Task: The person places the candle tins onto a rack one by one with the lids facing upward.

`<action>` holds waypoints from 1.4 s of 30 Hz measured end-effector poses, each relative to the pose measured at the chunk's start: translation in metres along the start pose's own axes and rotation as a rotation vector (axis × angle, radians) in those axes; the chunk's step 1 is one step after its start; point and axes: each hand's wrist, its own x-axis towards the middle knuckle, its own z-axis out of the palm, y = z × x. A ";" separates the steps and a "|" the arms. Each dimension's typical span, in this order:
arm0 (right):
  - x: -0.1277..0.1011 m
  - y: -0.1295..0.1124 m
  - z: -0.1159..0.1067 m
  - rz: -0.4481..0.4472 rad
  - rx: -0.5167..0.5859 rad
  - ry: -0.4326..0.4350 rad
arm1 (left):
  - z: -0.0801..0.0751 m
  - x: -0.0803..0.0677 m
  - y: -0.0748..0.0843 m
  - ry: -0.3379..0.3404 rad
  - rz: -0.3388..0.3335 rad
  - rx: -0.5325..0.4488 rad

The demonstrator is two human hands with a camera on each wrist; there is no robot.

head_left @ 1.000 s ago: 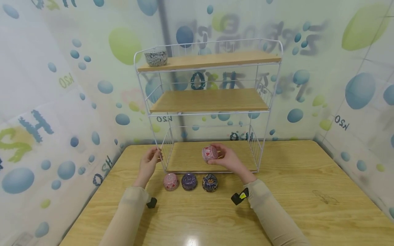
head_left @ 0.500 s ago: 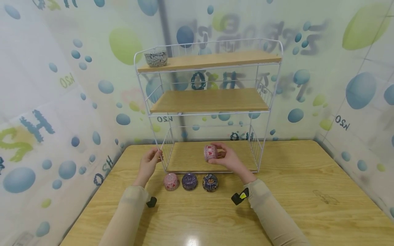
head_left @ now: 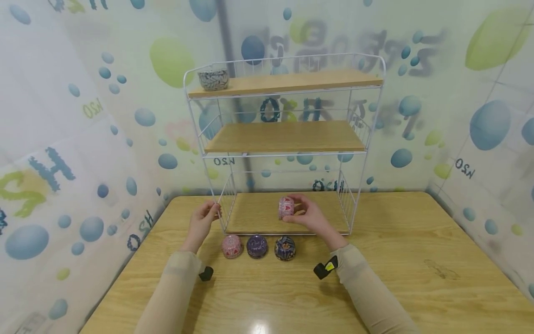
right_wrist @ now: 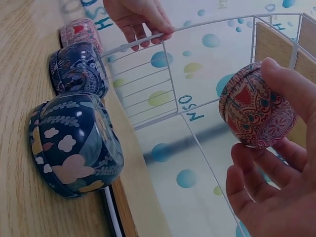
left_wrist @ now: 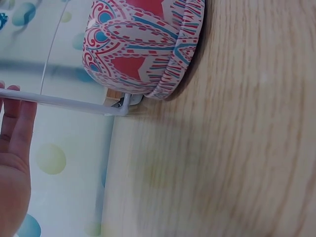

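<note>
My right hand (head_left: pixel 308 214) holds a small round pink-and-red patterned tin (head_left: pixel 286 208) by its sides, raised in front of the rack's lowest shelf. In the right wrist view, the thumb and fingers span this tin (right_wrist: pixel 258 106). My left hand (head_left: pixel 204 221) pinches the left front post of a white wire rack (head_left: pixel 211 181); the left wrist view has its fingertips at that post (left_wrist: pixel 64 102). Along the rack's front edge, a pink tin (head_left: pixel 232 246), a purple tin (head_left: pixel 256 246) and a dark blue floral tin (head_left: pixel 285 248) stand in a row on the table.
The rack has three wooden shelves, with the middle shelf (head_left: pixel 285 136) above my hands. A black-and-white patterned glass bowl (head_left: pixel 213 80) sits at the top shelf's left end. The wooden table (head_left: pixel 400 260) meets printed curtain-like walls behind and at the sides.
The tin in my right hand has turned so its patterned side faces differently, and it has shifted slightly right. My left hand stays at the post. The three tins on the table have not moved.
</note>
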 end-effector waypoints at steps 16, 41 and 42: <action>0.003 0.002 0.007 0.062 0.075 -0.021 | -0.007 0.012 -0.032 0.020 0.014 -0.046; 0.007 -0.004 0.007 0.089 0.107 -0.023 | -0.004 0.000 0.001 0.008 -0.036 -0.025; 0.007 -0.004 0.007 0.085 0.109 -0.027 | -0.004 0.000 0.001 0.007 -0.035 -0.025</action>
